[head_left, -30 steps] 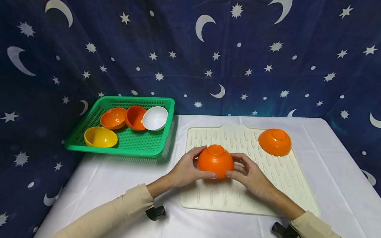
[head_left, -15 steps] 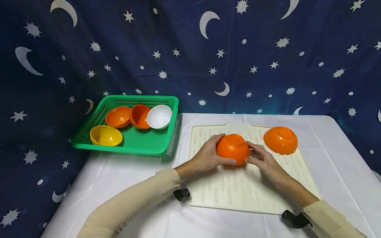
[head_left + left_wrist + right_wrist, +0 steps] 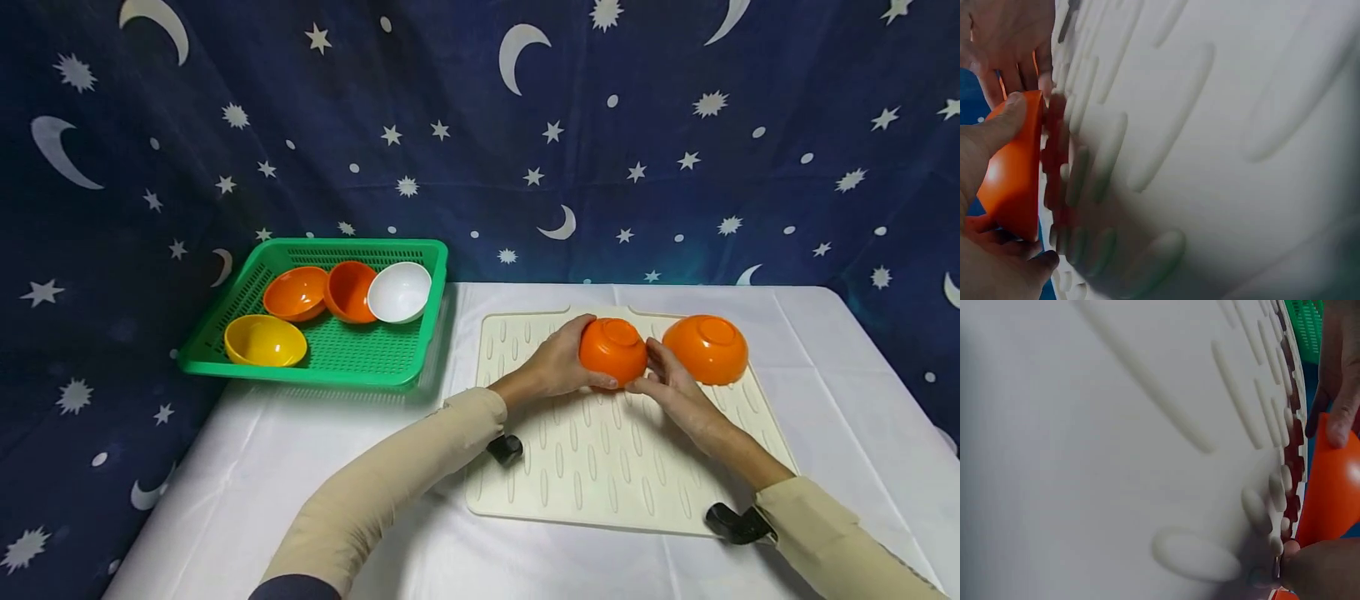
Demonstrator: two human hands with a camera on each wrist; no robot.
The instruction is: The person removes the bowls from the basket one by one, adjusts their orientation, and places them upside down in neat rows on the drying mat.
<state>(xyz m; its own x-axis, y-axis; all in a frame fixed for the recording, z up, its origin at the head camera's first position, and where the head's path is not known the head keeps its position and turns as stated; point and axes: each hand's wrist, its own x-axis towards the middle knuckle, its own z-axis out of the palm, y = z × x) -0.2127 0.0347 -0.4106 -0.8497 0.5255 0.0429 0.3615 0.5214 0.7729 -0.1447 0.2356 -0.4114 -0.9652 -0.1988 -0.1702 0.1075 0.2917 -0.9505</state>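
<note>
An orange bowl (image 3: 613, 348), turned upside down, is held just above the cream ribbed mat (image 3: 592, 467) between both hands. My left hand (image 3: 558, 357) grips its left side, the thumb lying along the near wall; the left wrist view shows this thumb on the bowl (image 3: 1013, 169). On the other side my right hand (image 3: 678, 392) holds the bowl's right edge between thumb and fingers, and some fingertips are hidden behind it. A second orange bowl (image 3: 707, 350) rests upside down on the mat's far right corner, just beyond the right hand.
A green basket (image 3: 365, 377) stands at the back left, holding two orange bowls (image 3: 296, 293) (image 3: 350, 292), a white bowl (image 3: 400, 293) and a yellow bowl (image 3: 265, 342). White cloth (image 3: 360, 467) covers the table. A dark blue curtain (image 3: 450, 83) with moons and stars hangs behind.
Both hands have carried the orange bowl away from me and to the right over the mat, closer to the second upturned bowl. The view has also shifted slightly.
</note>
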